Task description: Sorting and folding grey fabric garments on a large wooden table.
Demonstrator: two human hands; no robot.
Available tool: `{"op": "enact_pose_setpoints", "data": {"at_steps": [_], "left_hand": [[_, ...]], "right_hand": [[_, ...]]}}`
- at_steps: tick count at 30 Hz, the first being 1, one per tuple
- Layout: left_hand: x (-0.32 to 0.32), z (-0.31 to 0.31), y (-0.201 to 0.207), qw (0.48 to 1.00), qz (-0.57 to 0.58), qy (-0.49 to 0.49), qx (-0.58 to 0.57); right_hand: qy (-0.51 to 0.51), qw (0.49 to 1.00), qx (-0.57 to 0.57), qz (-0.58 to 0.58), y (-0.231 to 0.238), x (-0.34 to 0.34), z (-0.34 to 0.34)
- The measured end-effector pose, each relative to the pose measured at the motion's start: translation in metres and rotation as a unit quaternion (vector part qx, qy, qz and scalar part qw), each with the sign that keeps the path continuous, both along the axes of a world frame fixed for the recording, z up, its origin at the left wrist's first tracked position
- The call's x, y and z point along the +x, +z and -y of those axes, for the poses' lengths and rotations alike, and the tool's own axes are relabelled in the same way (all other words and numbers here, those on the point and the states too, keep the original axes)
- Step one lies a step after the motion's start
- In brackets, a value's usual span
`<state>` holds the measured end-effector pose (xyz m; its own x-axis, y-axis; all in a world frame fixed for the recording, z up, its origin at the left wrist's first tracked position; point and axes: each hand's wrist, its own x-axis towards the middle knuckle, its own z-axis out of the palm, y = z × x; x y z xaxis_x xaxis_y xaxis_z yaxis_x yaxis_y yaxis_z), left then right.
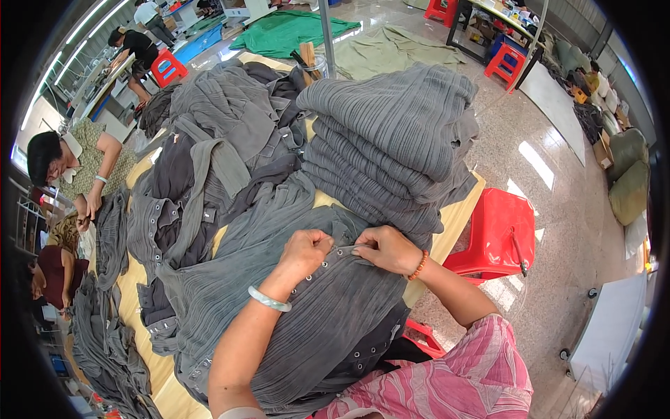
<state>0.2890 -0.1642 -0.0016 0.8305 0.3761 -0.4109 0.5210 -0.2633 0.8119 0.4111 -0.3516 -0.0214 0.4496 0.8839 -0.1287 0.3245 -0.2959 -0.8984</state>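
Note:
A dark grey ribbed garment (321,321) lies spread across the table in front of me, one end hanging over my lap. Round metal snaps or eyelets run in a line along its front edge. My left hand (305,253), with a pale bangle at the wrist, pinches that edge near the collar. Just to the right, my right hand (388,249), wearing a beaded bracelet, has thumb and fingers closed on the same edge. The fingertips of both hands are partly hidden by the hands themselves.
A tall stack of folded grey garments (391,133) stands beyond my hands. Loose grey garments (216,105) heap up at the left on the wooden table (460,216). A red stool (492,234) is at the right. A co-worker (91,153) handles cloth at the far left.

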Motion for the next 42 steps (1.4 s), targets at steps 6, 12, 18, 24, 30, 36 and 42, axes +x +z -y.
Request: {"op": "enact_pose_setpoints", "data": {"at_steps": [6,12,18,24,30,36,42], "left_hand": [[0.029,0.019,0.007,0.975,0.006,-0.066,0.212],[0.028,0.012,-0.014,0.997,-0.017,-0.037,0.069],[0.027,0.008,-0.013,0.998,-0.024,-0.053,0.037],[0.029,0.011,-0.005,0.995,0.023,-0.082,0.043],[0.022,0.007,-0.002,0.995,0.023,-0.086,0.050],[0.023,0.011,-0.005,0.985,0.050,-0.130,0.106],[0.017,0.008,-0.006,0.986,0.108,-0.064,0.110]], "right_hand": [[-0.038,0.998,0.034,0.026,0.009,-0.006,0.008],[-0.098,0.994,0.045,-0.033,0.002,-0.010,-0.001],[-0.103,0.993,0.033,-0.047,-0.005,-0.005,-0.007],[-0.097,0.984,-0.008,-0.153,0.004,-0.003,-0.003],[-0.089,0.984,-0.005,-0.157,0.001,-0.005,-0.010],[-0.122,0.984,-0.043,-0.125,0.000,-0.005,0.002],[-0.099,0.976,0.011,0.192,-0.005,-0.010,0.011]]}}
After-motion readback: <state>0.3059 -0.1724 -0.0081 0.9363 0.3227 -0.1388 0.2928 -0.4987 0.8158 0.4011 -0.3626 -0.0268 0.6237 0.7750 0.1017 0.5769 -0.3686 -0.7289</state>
